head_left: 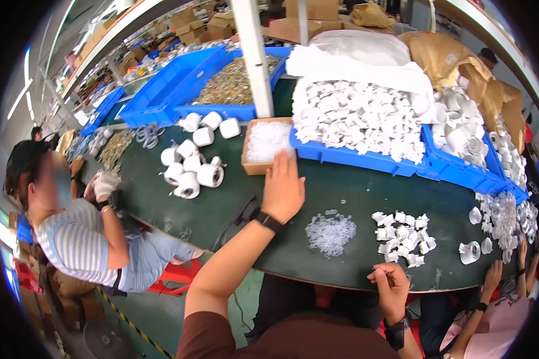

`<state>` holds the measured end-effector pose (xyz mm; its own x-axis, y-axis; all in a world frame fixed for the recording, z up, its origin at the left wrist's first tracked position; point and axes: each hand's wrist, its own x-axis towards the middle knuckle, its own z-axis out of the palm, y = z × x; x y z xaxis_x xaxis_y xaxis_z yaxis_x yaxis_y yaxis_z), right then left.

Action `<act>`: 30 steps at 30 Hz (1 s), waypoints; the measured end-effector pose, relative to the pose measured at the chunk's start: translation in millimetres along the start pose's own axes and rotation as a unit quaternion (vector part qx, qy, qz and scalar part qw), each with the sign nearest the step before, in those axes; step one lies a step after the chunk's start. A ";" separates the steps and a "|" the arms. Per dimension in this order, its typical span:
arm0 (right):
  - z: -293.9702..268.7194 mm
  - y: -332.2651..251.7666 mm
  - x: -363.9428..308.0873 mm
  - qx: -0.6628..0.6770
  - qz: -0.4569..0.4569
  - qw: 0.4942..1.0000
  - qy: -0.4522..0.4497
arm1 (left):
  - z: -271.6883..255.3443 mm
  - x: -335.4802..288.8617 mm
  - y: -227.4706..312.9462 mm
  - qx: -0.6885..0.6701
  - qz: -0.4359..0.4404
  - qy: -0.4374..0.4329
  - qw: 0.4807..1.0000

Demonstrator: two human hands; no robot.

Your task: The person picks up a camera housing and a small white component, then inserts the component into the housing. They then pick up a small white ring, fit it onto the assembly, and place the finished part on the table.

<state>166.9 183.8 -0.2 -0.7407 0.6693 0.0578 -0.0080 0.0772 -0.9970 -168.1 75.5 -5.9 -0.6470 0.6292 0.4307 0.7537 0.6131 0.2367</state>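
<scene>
My left hand [284,188] reaches forward with its fingers stretched out, the tips over the near edge of a small cardboard box [256,170]. Small whitish translucent pieces [268,140] fill that box. At the table's front edge my right hand [391,293] is closed, thumb and fingers drawn together; what they hold, if anything, is too small to make out. Just beyond it lies a loose pile of small white plastic parts [403,236]. Between my two hands a heap of clear plastic rings [330,233] spreads on the green table [365,203].
A blue bin [353,157] heaped with white parts stands at the back, beside another blue bin [461,175] of white fittings. Round white housings [191,164] stand left of the box. A person [84,221] works at left; another person's hand [493,275] is at right.
</scene>
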 end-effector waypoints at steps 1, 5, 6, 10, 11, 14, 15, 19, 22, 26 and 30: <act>-6.7 -3.4 -4.7 -0.005 -0.018 1.000 0.013 | -3.4 -2.8 -2.2 -0.034 0.032 0.019 0.999; -46.1 8.0 0.3 -0.121 -0.061 0.988 0.076 | -22.2 -25.8 -0.9 -0.056 0.099 0.002 0.993; -55.0 7.4 7.0 -0.129 -0.060 0.986 0.089 | -38.0 -31.8 8.4 -0.100 0.081 -0.025 0.991; -100.4 -0.5 24.6 -0.235 -0.149 0.934 0.223 | -66.3 -79.3 23.7 -0.188 0.023 -0.048 0.981; -117.0 -8.9 29.8 -0.293 -0.189 0.898 0.268 | -65.4 -86.4 26.5 -0.218 0.006 -0.058 0.974; -182.7 -11.4 44.6 -0.513 -0.185 0.741 0.391 | -57.2 -106.1 38.7 -0.277 -0.037 -0.064 0.958; -205.7 -11.2 46.0 -0.547 -0.152 0.720 0.398 | -55.0 -110.7 41.2 -0.274 -0.027 -0.056 0.960; -275.2 18.2 44.0 -0.546 -0.068 0.804 0.228 | -52.1 -123.0 51.8 -0.302 -0.049 -0.044 0.951; -258.9 6.7 45.9 -0.453 -0.027 0.882 0.128 | -54.9 -130.8 56.8 -0.298 -0.063 -0.026 0.952; -213.8 -13.3 44.7 -0.476 -0.012 0.863 0.169 | -59.2 -144.5 69.7 -0.348 -0.066 0.038 0.934; -142.5 -31.8 42.9 -0.049 -0.020 0.996 0.066 | -78.3 -157.5 75.2 -0.409 -0.004 -0.031 0.912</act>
<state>231.1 315.3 41.4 -0.6470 0.7544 0.1111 0.0342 0.1742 -0.9841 -0.4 -14.9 12.2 -0.6391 0.6672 0.3826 0.5662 0.0714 0.8212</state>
